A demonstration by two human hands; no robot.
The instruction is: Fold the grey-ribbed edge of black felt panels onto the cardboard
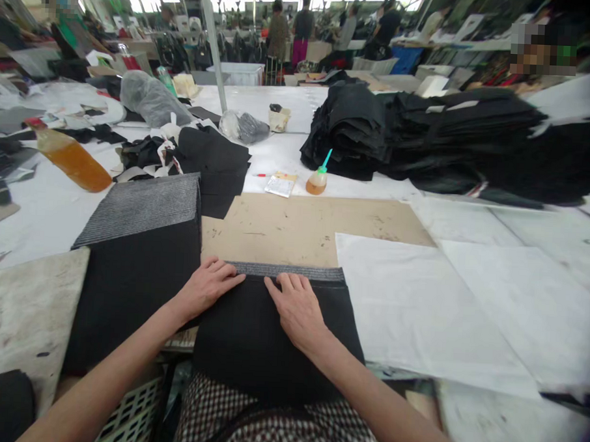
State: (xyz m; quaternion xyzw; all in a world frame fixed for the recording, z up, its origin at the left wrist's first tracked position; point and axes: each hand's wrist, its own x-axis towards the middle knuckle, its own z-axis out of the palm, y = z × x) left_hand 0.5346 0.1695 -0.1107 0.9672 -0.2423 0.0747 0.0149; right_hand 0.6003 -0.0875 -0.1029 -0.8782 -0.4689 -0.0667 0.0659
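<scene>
A black fabric panel [270, 337] lies in front of me, its near end hanging over the table edge onto my lap. Along its far edge runs a narrow grey ribbed strip [293, 272]. My left hand [211, 286] rests at the panel's far left corner, fingers stretched across the edge. On the middle of that same edge lies my right hand [298, 309], its forefinger apart from the others and pointing left. Both hands press on the panel from above. Left of it is a stack of black panels [135, 292] with a grey ribbed band [144, 208].
A tan board [304, 228] lies beyond the panel, with white sheets [419, 298] to its right. Farther back are an oil bottle with a green spout [317, 181], a tipped amber bottle [75, 159], black fabric bundles [435, 136] and a metal pole [214, 48]. People stand behind.
</scene>
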